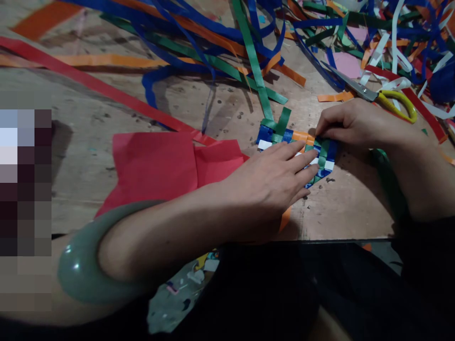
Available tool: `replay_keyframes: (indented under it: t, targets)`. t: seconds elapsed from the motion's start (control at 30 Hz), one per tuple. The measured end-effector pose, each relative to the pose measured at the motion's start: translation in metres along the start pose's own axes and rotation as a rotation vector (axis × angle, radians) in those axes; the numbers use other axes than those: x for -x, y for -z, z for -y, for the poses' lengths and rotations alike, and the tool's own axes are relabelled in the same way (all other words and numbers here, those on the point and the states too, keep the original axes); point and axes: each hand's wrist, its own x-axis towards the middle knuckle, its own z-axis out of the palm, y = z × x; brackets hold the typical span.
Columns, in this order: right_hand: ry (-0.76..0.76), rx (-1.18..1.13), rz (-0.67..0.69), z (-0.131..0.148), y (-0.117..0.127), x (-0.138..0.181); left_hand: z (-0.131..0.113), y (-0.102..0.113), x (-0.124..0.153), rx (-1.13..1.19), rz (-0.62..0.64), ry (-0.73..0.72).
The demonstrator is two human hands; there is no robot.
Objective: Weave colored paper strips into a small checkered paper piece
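Note:
A small woven piece (pixel 329 166) of blue, green, orange and white strips lies flat near the table's front edge. My left hand (pixel 273 173) rests on it with fingers spread, palm down, covering its middle and lower left. At its upper right corner, my right hand (pixel 336 124) pinches with thumb and finger where a green strip (pixel 323 144) runs under the fingertips. The fingertips partly hide what they grip. From the upper left of the weave, a long green strip (pixel 254 61) reaches away, beside a short green end (pixel 284 121).
Yellow-handled scissors (pixel 396 102) lie just beyond my right hand. A red folded sheet (pixel 154 158) and a long red strip (pixel 106 90) are left of the weave. Tangled coloured strips (pixel 355 33) cover the far right, and more blue strips (pixel 199 21) lie across the back.

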Motion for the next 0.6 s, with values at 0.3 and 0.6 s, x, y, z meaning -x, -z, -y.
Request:
replay_keyframes:
  t: [0.3, 0.6]
  targets:
    - [-0.006, -0.124, -0.04, -0.0028, -0.0008, 0.0001, 0.0026, -0.0059, 0.0008, 0.052, -0.044, -0.014]
    - [-0.004, -0.094, -0.041, -0.0007, -0.0009, 0.0003, 0.0011, -0.0027, 0.0007, 0.063, -0.038, -0.003]
